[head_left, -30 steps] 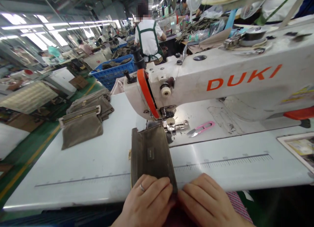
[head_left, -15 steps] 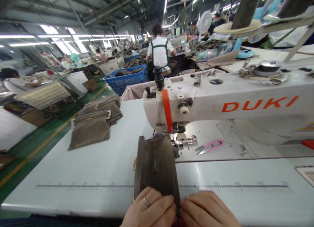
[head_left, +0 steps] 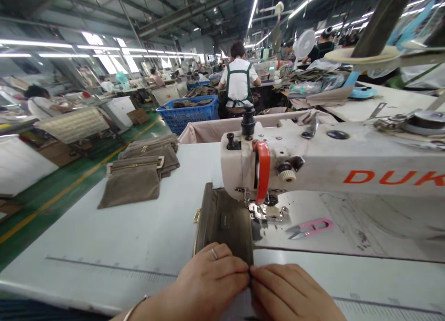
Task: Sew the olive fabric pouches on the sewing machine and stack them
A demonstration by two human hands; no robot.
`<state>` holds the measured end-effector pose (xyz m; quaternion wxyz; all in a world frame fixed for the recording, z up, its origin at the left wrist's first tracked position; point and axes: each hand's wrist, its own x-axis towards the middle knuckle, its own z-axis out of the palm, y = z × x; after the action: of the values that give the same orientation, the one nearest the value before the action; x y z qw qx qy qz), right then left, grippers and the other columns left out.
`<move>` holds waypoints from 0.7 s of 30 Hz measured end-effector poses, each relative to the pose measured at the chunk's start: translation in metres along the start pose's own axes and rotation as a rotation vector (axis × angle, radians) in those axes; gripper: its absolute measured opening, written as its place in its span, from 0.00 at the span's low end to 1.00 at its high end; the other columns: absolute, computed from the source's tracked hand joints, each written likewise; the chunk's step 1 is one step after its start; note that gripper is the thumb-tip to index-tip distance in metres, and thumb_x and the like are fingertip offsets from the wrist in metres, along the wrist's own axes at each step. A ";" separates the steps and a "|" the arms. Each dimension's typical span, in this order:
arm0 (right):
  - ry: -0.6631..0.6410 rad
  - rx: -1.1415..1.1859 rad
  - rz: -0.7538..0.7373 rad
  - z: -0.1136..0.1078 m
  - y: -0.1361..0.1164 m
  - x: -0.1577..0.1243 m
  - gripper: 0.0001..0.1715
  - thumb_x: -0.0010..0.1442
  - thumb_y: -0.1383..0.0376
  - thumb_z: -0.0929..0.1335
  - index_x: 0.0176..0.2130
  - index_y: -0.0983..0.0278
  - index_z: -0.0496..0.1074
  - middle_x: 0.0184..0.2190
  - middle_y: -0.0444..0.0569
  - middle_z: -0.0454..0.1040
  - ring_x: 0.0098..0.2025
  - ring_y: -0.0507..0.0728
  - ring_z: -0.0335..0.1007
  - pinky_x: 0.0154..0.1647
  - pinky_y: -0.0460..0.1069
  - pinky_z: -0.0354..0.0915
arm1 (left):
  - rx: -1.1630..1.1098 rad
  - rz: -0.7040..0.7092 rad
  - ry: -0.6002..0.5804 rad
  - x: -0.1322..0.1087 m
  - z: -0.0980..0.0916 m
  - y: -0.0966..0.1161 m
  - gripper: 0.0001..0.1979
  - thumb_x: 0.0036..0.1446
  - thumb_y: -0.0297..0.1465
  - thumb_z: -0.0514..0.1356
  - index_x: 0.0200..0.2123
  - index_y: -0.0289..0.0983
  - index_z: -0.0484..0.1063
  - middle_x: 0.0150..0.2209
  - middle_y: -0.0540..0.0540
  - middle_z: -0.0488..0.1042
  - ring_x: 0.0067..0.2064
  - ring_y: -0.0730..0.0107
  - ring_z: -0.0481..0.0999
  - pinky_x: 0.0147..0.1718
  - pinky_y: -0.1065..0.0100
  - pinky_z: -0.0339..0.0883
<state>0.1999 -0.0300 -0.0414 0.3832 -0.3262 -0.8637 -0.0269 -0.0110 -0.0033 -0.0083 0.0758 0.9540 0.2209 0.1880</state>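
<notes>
A dark olive fabric pouch (head_left: 229,219) with a gold zipper along its left side lies on the white table, its far right edge at the presser foot (head_left: 269,213) of the sewing machine (head_left: 313,159). My left hand (head_left: 212,274), with a ring on one finger, rests on the near part of the pouch and pinches its right edge. Close against it, my right hand (head_left: 288,288) grips the same edge from the right, fingers pressed together. Pink thread snips (head_left: 313,227) lie on the machine bed, right of the foot.
Several similar pouches (head_left: 134,179) are stacked at the table's left. Behind stand a pink cloth-lined bin (head_left: 208,130) and a blue basket (head_left: 189,112) of fabric pieces. A person (head_left: 238,78) in a white shirt sits beyond, facing away. A ruled scale runs along the table's near side.
The pouch has moved forward along the machine, its far end now beside and partly behind the needle area. Both hands have gone forward with it. The view has shifted left.
</notes>
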 end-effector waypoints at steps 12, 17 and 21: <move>-0.249 0.082 0.065 -0.001 0.028 0.023 0.14 0.64 0.72 0.62 0.45 0.63 0.73 0.43 0.48 0.77 0.40 0.57 0.71 0.41 0.53 0.70 | -0.049 -0.030 0.010 0.016 0.000 -0.036 0.08 0.66 0.23 0.53 0.45 0.35 0.70 0.42 0.48 0.77 0.44 0.73 0.74 0.47 0.67 0.66; -0.303 0.096 0.062 0.000 0.040 0.037 0.13 0.60 0.72 0.65 0.45 0.64 0.73 0.41 0.49 0.76 0.40 0.58 0.72 0.42 0.54 0.70 | -0.023 -0.019 0.019 0.025 -0.002 -0.051 0.08 0.66 0.25 0.53 0.44 0.35 0.71 0.42 0.49 0.78 0.44 0.74 0.75 0.49 0.68 0.65; -0.384 0.056 0.096 -0.001 0.049 0.050 0.15 0.55 0.72 0.67 0.44 0.63 0.73 0.41 0.49 0.76 0.43 0.60 0.71 0.46 0.57 0.70 | -0.001 -0.027 0.054 0.028 0.000 -0.064 0.08 0.67 0.28 0.53 0.44 0.37 0.72 0.42 0.49 0.78 0.43 0.73 0.76 0.47 0.68 0.66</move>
<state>0.2044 0.0350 -0.0170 0.2210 -0.3554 -0.9048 0.0781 -0.0130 0.0661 -0.0143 0.0727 0.9454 0.2358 0.2127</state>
